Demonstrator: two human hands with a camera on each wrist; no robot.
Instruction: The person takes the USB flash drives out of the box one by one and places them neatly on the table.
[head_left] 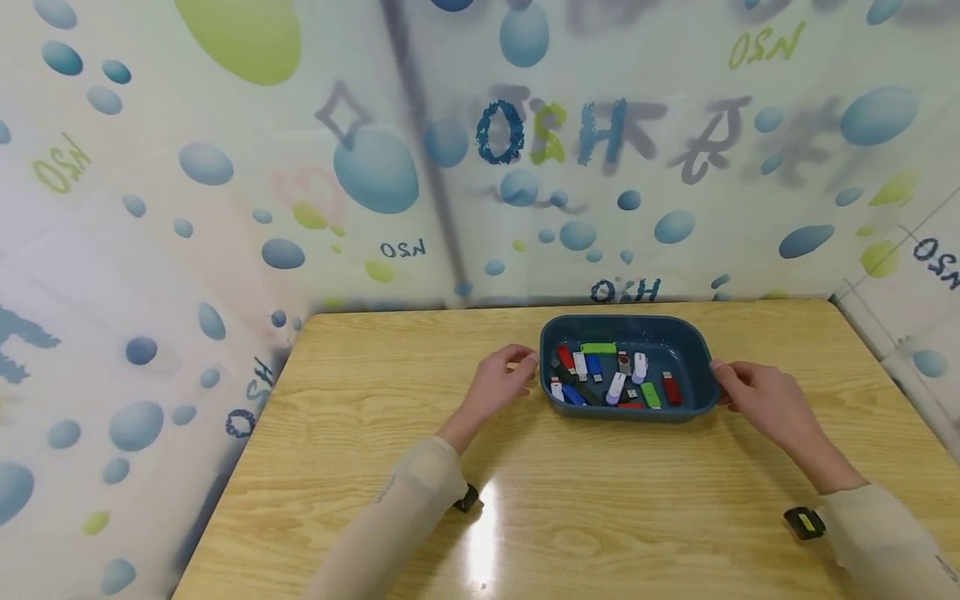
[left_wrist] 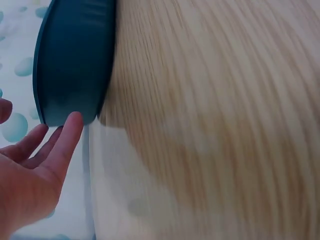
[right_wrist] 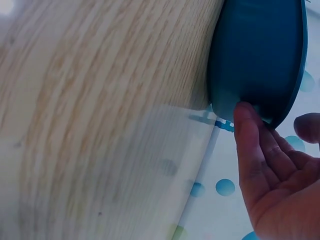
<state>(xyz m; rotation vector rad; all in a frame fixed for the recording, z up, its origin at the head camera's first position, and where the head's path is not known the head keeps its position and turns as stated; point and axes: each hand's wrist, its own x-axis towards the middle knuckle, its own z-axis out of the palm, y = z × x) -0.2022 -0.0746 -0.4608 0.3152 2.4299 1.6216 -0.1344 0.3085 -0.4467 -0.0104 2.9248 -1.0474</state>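
Note:
A dark blue plastic tray [head_left: 675, 410] sits on the wooden table, holding several USB flash drives in red, white, blue, green and black. At the tray's left end is my left hand [head_left: 501, 379], its fingers loosely extended and the fingertips [left_wrist: 75, 119] right at the outer wall. On the opposite end, my right hand [head_left: 765, 398] has its fingers [right_wrist: 246, 120] laid against the outside wall, fairly straight. The right thumb is raised near the rim. A red flash drive [head_left: 671, 388] lies apart from the cluster, toward the tray's right side.
The light wooden table [head_left: 600, 500] ends at the back against a curtain [head_left: 465, 233] printed with blue and green drops. Bare tabletop spreads in front of the tray and to its left. A small black device [head_left: 806, 523] shows at the right wrist.

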